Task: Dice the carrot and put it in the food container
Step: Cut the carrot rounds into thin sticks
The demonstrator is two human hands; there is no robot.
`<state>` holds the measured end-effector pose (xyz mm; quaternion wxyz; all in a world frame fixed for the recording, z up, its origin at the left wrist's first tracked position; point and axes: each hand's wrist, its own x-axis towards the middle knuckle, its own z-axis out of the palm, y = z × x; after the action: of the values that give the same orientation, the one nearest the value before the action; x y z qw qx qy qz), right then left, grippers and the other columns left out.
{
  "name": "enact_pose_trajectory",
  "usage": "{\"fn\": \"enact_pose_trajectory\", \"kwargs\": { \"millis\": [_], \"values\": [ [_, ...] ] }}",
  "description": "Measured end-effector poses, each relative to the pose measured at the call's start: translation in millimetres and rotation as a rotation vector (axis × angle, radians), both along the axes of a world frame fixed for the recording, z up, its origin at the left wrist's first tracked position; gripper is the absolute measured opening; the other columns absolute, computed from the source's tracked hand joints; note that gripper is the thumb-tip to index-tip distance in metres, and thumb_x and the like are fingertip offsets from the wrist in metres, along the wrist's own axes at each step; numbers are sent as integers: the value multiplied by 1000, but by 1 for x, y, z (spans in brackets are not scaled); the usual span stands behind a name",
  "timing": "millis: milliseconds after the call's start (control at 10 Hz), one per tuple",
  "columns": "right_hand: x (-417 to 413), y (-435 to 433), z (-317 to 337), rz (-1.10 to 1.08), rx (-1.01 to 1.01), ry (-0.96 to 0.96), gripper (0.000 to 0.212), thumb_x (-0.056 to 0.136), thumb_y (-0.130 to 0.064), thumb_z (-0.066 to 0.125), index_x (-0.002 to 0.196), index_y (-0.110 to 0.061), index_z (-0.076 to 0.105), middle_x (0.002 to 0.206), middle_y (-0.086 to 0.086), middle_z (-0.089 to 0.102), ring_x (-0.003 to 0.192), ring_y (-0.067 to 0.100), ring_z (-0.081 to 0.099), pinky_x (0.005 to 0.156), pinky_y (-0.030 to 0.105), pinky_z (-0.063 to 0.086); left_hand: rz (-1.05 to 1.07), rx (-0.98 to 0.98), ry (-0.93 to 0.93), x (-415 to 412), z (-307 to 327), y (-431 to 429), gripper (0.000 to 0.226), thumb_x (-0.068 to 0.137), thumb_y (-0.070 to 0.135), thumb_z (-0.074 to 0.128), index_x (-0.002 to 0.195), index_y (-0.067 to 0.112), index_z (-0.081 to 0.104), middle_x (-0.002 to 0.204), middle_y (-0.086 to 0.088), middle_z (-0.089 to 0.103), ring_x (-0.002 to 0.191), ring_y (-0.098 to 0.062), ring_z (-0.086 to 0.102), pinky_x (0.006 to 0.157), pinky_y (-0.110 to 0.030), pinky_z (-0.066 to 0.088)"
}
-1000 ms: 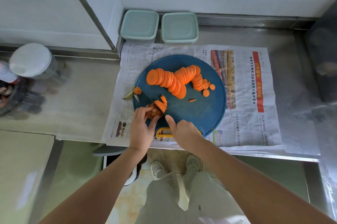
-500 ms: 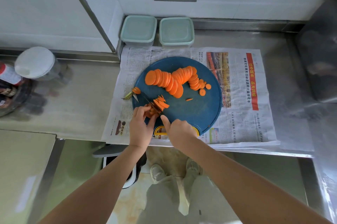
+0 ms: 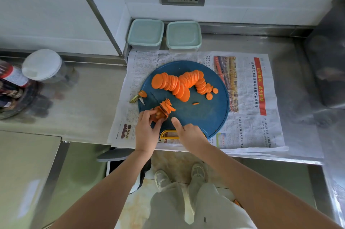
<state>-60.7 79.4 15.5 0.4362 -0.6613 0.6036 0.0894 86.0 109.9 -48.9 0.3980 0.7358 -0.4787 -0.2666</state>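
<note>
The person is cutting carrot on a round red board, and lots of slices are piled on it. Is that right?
Not quite: the head view shows the round board is blue, not red. The right hand does cut carrot, held by the left hand, with a knife, and slices are piled on the board.

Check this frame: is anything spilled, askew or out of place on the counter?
Little stands out. The carrot top lies at the left rim of the cutting board, its green stalks poking over onto the newspaper. One sliver lies apart from the slices. The left container and right container both have lids on.
</note>
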Motion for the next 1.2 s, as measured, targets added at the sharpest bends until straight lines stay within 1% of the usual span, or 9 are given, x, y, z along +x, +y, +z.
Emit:
{"fn": "enact_pose_trajectory", "kwargs": {
  "millis": [200,300,400,500,600,700,800,1100,1200],
  "values": [
    [0,15,5,48,3,33,68,101,-6,32,152,-13,-13,91,13,41,79,23,44,65,33,42,20,17,52,2,1,0,22,84,12,71,96,16,54,100,-7,60,90,-19,62,76,-35,53],
    [-3,19,4,-20,20,5,48,104,-30,26,140,1,32,81,11,45,78,25,48,66,33,42,12,19,21,2,1,0,21,84,13,71,95,17,53,99,-8,61,90,-21,62,77,-36,53],
    [-7,22,-3,-41,-75,-34,91,82,-73,2,86,6,46,66,5,47,73,25,52,69,34,40,5,9,2,3,2,0,21,83,13,72,95,15,54,98,-7,61,90,-20,62,75,-36,53],
    [-7,22,0,71,-96,21,98,66,-74,-7,86,6,47,65,4,47,71,24,52,67,34,40,6,6,-16,3,2,0,20,83,12,71,93,13,54,97,-7,61,87,-17,61,72,-25,51],
    [-5,21,1,251,-120,140,91,79,-62,-6,115,-6,56,66,1,39,59,15,46,50,24,34,12,2,-68,1,4,0,19,83,10,71,88,13,52,92,-8,60,78,-13,56,63,-10,41],
    [-2,20,10,241,-51,170,60,102,-48,16,123,-4,50,69,3,40,64,18,46,59,29,46,9,-11,-125,1,4,1,17,81,8,73,86,5,57,88,-7,60,74,-12,54,61,-5,39],
    [0,16,23,150,-19,111,61,102,-12,36,152,-4,1,76,11,39,66,20,46,64,34,50,-5,-54,-180,1,3,1,19,78,8,76,85,0,61,84,-9,62,71,-12,54,54,-5,35],
    [6,12,22,124,48,70,60,102,-9,36,151,0,2,68,9,33,65,21,47,67,30,52,-13,-82,-152,4,-2,1,19,77,8,76,86,0,62,84,-12,63,71,-14,57,58,-4,35],
    [7,11,24,193,57,68,81,96,5,41,150,-10,-17,70,10,32,73,21,51,68,33,52,-13,-103,-132,4,-2,0,19,76,8,77,85,0,62,83,-11,63,70,-12,54,61,-1,37]
  ]
}}
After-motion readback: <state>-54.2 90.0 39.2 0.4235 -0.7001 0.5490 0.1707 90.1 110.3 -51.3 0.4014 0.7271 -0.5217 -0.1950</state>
